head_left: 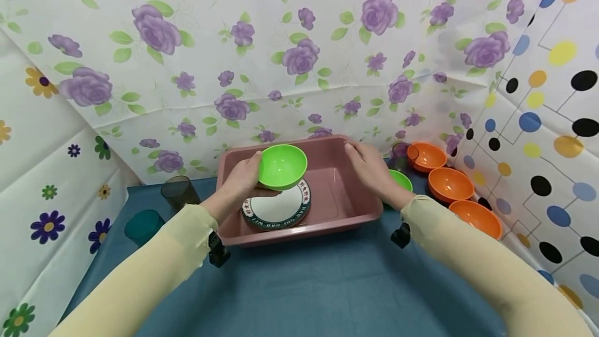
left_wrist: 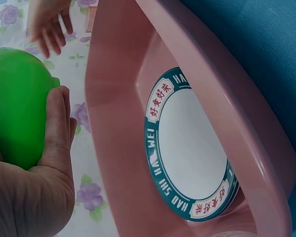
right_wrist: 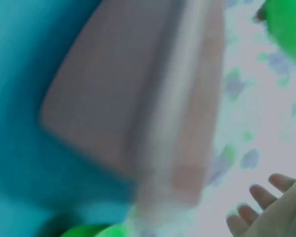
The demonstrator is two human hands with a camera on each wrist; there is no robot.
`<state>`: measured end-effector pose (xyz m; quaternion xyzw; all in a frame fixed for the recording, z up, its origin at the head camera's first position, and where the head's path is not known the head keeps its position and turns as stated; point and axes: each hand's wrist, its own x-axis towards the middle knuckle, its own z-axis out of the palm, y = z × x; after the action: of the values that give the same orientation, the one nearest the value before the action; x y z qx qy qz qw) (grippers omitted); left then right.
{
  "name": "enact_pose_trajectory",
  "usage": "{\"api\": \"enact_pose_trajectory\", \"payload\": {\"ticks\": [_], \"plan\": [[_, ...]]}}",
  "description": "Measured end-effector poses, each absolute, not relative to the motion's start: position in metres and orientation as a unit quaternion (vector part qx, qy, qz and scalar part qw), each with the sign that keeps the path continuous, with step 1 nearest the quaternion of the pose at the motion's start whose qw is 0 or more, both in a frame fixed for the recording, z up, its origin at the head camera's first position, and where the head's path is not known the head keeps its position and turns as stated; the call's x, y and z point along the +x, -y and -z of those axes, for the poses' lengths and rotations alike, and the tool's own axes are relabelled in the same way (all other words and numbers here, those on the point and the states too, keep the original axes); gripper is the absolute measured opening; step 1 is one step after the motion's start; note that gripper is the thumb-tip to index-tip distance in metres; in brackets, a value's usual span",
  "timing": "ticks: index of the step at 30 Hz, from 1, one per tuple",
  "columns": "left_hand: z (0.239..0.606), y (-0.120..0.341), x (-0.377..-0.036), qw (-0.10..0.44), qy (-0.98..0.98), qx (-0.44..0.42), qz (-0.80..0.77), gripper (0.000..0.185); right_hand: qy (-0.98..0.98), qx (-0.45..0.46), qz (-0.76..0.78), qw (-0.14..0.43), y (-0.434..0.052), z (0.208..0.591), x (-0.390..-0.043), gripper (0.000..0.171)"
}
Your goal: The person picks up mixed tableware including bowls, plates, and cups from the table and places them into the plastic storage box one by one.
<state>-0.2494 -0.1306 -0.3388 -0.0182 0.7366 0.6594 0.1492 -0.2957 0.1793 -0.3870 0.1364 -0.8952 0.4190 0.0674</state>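
My left hand (head_left: 242, 181) grips a bright green bowl (head_left: 283, 166) by its side, thumb near the rim and fingers beneath. The left wrist view shows the fingers along the underside of this green bowl (left_wrist: 19, 108). Below it, a white plate (head_left: 277, 205) with a dark green lettered rim lies in the left part of a pink basin (head_left: 327, 217); several plates may be stacked there. My right hand (head_left: 372, 168) is above the basin's right end, holding nothing. In the right wrist view the fingers of this right hand (right_wrist: 271, 207) are spread and relaxed.
Right of the basin stand another green bowl (head_left: 401, 180), a clear dark cup (head_left: 400, 155) and three orange bowls, the middle orange bowl (head_left: 451, 184) among them. On the left are a grey cup (head_left: 180, 193) and a teal cup (head_left: 144, 227). Flowered sheets wall the blue table (head_left: 299, 285).
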Motion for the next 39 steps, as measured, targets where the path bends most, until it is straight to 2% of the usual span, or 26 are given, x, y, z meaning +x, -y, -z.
{"api": "enact_pose_trajectory", "payload": {"ticks": [5, 10, 16, 28, 34, 39], "plan": [[0.339, 0.130, -0.249, 0.148, -0.738, -0.015, -0.658, 0.060, 0.839, 0.136, -0.527, -0.027, -0.147, 0.361, -0.281, 0.065], [0.339, 0.127, -0.249, 0.145, -0.735, -0.022, -0.662, 0.060, 0.780, 0.123, -0.602, -0.120, -0.118, 0.349, -0.272, 0.066], [0.340, 0.124, -0.248, 0.148, -0.732, -0.014, -0.664, 0.060, 0.725, 0.117, -0.652, -0.187, -0.098, 0.346, -0.263, 0.063], [0.342, 0.125, -0.246, 0.151, -0.736, -0.009, -0.659, 0.059, 0.728, 0.120, -0.652, -0.177, -0.086, 0.353, -0.262, 0.050], [0.340, 0.130, -0.244, 0.166, -0.743, -0.030, -0.648, 0.067, 0.729, 0.134, -0.646, -0.181, -0.086, 0.356, -0.261, 0.048], [0.339, 0.145, -0.242, 0.153, -0.795, -0.022, -0.587, 0.067, 0.731, 0.139, -0.643, -0.179, -0.088, 0.356, -0.260, 0.048]]}}
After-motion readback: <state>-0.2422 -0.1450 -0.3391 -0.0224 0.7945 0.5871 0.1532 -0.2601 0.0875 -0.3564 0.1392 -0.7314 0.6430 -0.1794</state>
